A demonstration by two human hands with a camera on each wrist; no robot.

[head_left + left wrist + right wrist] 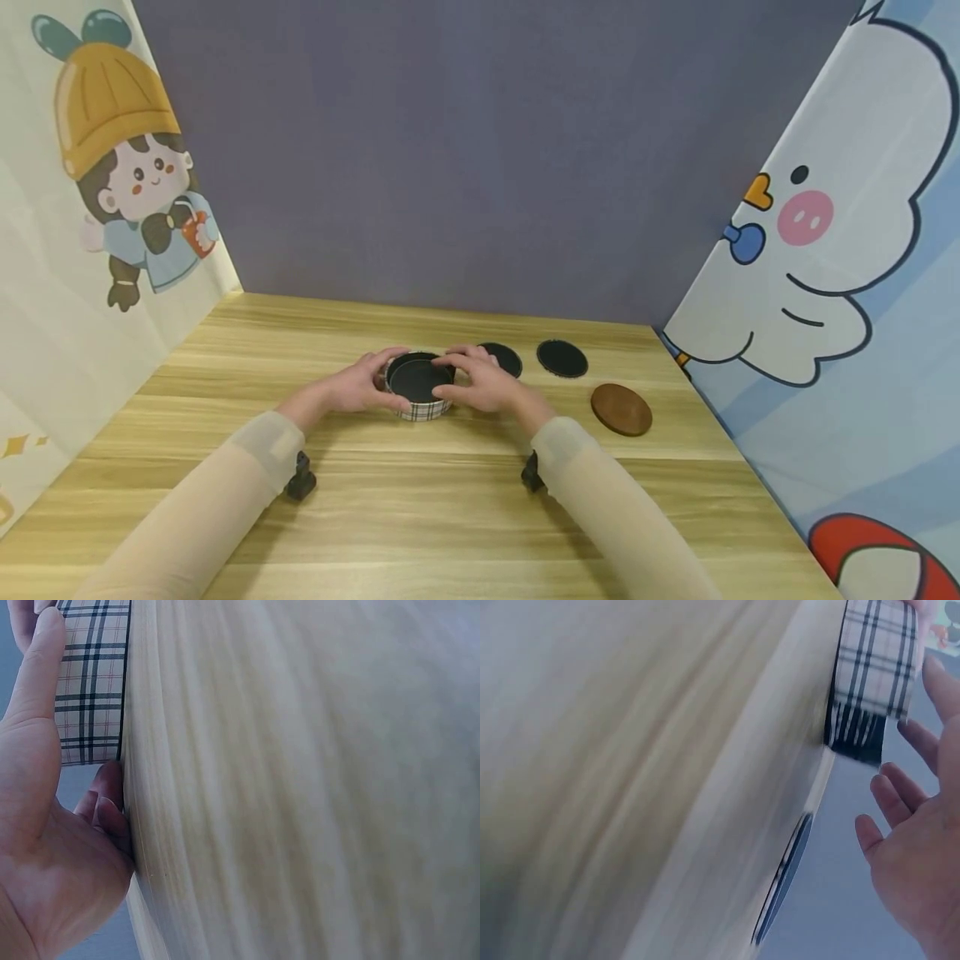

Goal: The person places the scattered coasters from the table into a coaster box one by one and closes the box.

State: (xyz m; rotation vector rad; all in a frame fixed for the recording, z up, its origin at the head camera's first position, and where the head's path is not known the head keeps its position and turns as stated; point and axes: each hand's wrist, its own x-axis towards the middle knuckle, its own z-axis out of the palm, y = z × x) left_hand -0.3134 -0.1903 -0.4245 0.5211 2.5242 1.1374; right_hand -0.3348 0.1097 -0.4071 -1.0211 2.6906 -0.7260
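A round plaid box (426, 412) with a black interior stands on the wooden table, its open side up. My left hand (363, 385) holds its left side, thumb along the front wall and fingers reaching round to the back. In the left wrist view the thumb lies against the plaid wall (91, 705). From the right, my right hand (483, 385) reaches over the box's rim, its thumb and forefinger spread across the opening. The right wrist view shows loosely bent fingers beside the plaid box (874, 656); a dark striped strip (859, 733) shows at its edge.
One black disc (504, 360) lies just behind my right hand, partly hidden by it. Another black disc (562, 358) is further right, with a brown disc (621, 409) nearer the table's right edge. A grey panel (465, 167) rises behind the table (420, 517), with printed side walls.
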